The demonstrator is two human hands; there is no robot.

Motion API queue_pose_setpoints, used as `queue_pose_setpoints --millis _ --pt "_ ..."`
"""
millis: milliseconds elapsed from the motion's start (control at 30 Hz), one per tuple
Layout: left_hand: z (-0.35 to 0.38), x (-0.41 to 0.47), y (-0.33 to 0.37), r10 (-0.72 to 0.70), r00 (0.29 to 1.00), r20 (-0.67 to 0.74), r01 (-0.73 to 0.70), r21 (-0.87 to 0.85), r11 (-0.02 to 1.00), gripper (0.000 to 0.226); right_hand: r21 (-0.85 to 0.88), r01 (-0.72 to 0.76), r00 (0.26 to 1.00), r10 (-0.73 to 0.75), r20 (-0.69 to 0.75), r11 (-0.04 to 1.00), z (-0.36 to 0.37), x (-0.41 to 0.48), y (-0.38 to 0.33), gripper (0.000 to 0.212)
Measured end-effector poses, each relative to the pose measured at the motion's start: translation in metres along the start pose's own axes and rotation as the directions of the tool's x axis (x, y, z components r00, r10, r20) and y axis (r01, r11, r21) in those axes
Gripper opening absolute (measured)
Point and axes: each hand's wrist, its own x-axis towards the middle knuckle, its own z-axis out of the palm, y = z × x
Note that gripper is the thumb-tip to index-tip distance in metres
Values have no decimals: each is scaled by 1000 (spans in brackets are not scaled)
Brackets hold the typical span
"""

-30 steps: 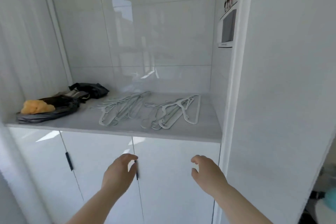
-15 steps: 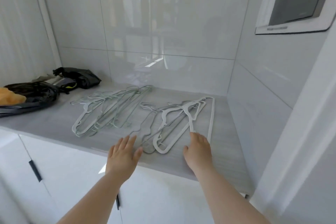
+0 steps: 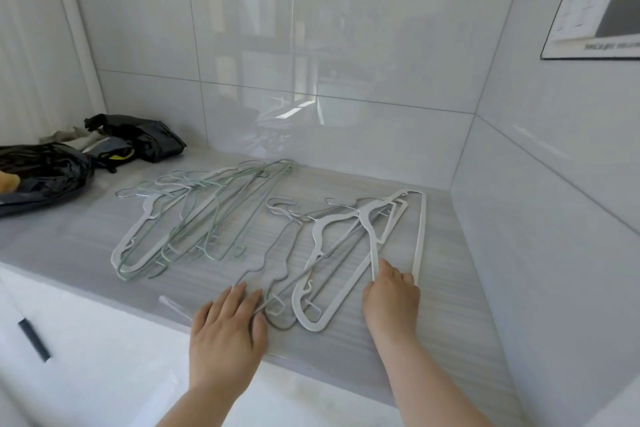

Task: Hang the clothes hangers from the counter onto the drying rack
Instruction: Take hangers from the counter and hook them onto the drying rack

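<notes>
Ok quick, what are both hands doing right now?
Left hand: open, fingertips touching the thin grey wire hanger.
Right hand: on the white plastic hangers; grip cannot be told.

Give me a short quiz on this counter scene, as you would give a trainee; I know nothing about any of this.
1. True or false: the hangers already hang on a drying rack.
2. The left hand and the right hand both reach over the counter. Which one touches the white hangers? A left, B right, C neither.
3. Fill in: at the counter's far left lie black ____.
Key: 1 false, they lie flat on the counter. 2 B. 3 bags.
</notes>
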Motion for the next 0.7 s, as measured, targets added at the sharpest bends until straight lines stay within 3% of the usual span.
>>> queue_pose_setpoints --millis 500,600,700 --pt "1 -1 3 -1 999 -38 3 33 999 43 4 -92 988 91 121 996 -26 12 14 30" --pt "2 0 2 2 999 -40 0 39 999 43 107 -142 989 136 67 984 -30 10 17 36" --pt "1 -1 2 8 1000 -17 -8 29 1000 43 315 -223 968 247 -37 922 -40 10 20 38"
